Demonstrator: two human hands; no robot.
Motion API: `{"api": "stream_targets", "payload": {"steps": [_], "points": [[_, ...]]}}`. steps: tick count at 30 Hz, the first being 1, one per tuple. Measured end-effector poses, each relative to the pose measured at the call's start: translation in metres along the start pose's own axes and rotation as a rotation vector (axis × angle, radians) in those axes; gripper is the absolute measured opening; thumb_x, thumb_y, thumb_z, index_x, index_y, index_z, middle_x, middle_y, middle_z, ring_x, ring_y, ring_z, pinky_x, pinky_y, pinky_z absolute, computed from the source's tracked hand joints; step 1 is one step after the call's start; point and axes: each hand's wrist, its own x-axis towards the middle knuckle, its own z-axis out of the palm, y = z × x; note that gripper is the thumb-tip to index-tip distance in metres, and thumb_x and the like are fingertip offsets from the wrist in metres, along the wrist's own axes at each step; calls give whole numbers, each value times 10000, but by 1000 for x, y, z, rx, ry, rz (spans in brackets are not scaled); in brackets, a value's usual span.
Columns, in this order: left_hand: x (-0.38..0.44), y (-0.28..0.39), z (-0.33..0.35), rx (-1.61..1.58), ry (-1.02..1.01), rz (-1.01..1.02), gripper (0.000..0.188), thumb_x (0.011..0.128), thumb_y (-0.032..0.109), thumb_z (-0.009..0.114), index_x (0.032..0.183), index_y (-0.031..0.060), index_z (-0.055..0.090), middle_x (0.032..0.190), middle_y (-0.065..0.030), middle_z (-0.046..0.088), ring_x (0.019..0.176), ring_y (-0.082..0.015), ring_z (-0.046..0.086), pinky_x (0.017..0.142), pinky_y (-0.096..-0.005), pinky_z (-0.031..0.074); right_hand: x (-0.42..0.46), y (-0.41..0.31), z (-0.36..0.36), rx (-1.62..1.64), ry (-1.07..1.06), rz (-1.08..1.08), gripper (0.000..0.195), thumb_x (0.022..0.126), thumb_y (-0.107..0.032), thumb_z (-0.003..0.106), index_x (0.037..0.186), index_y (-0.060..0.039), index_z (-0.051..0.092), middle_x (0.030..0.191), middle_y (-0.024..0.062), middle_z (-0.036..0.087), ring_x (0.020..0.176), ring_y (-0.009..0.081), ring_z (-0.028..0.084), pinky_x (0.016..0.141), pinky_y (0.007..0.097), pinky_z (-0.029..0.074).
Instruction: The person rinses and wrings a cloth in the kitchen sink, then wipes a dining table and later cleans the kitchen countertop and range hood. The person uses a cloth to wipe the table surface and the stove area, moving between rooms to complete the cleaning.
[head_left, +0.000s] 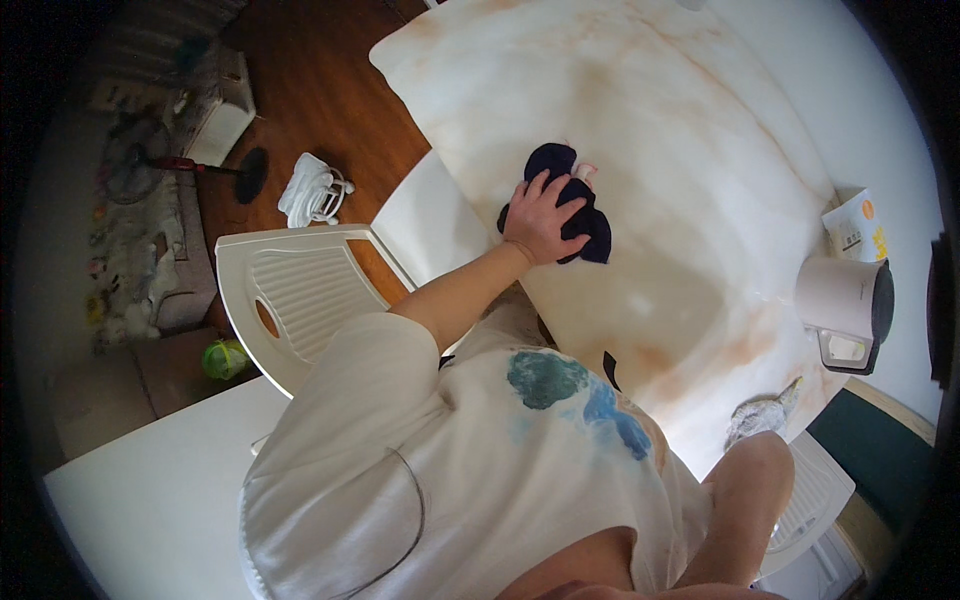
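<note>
My left hand (546, 223) lies palm down with spread fingers on a crumpled dark navy cloth (551, 159). The cloth rests near the edge of a white, tan-veined tabletop (660, 142), and its rounded lobes show around the hand. A small pale, pink-edged piece (585, 175) sticks out beside the fingertips. Part of the cloth is hidden under my palm. My right arm is bent at the lower right; my right hand is out of view.
An electric kettle (836, 300), a printed white box (859, 225) and crumpled clear plastic (757, 420) are at the table's right side. White plastic chairs (315, 292) stand by the table. Leftward on the wooden floor are a fan (202, 166), a white plastic object (307, 191) and a green ball (225, 358).
</note>
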Motion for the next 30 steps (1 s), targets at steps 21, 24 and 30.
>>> {"api": "stream_targets", "payload": {"steps": [21, 24, 30], "points": [[18, -33, -8, -69, -156, 15, 512, 679, 471, 753, 1126, 228, 697, 1399, -85, 485, 1312, -377, 395, 997, -578, 359, -9, 95, 22, -75, 39, 71, 243, 953, -183, 548, 1134, -21, 541, 1192, 183, 516, 1028, 311, 556, 879, 392, 474], [35, -78, -15, -24, -131, -95, 533, 670, 477, 763, 1137, 232, 686, 1398, -89, 488, 1306, -381, 392, 1010, -583, 327, -48, 131, 22, -262, 90, 253, 251, 955, -188, 550, 1142, -22, 539, 1202, 184, 513, 1035, 312, 555, 884, 392, 473], [73, -186, -54, 115, 32, -318, 784, 564, 585, 827, 1230, 220, 637, 1412, -156, 449, 1303, -413, 384, 1040, -594, 292, -201, 229, 32, -947, -97, 958, 418, 922, -119, 585, 1307, 12, 487, 1331, 218, 457, 1250, 376, 432, 1045, 460, 373]]}}
